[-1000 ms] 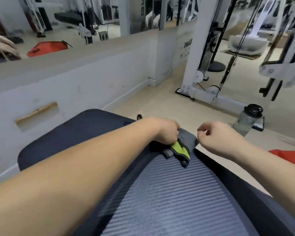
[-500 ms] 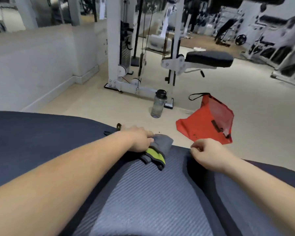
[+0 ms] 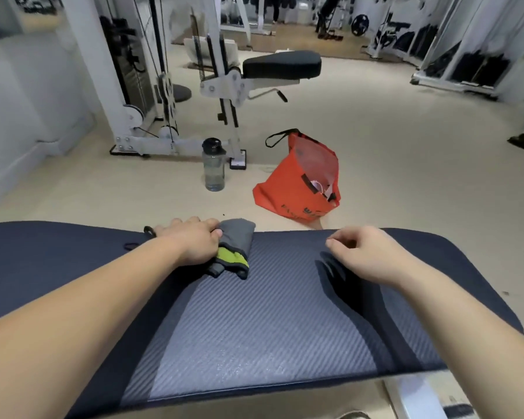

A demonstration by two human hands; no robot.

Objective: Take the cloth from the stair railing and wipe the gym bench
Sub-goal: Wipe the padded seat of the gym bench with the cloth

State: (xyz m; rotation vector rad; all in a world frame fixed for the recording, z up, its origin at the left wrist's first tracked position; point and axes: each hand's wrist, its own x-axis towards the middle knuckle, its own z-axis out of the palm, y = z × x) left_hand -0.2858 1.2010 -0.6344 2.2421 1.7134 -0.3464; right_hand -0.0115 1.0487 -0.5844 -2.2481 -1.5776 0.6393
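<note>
A head-worn camera looks down across a padded gym bench (image 3: 254, 328), dark navy with a ribbed grey centre panel, filling the lower half of the frame. Two bare forearms reach in from the bottom corners. The left hand (image 3: 191, 241), left of centre, presses palm-down on a bunched grey cloth with a lime-green patch (image 3: 235, 249), fingers curled over its near edge; the cloth lies on the bench's far edge. The right hand (image 3: 362, 252), right of centre and well apart from the cloth, hovers over the bench with fingers loosely curled, holding nothing. On the beige floor beyond stand a clear water bottle with a black cap (image 3: 214, 167) and, to its right, an orange bag (image 3: 303, 182). A white cable machine with a black seat (image 3: 280, 66) fills the upper middle.
</note>
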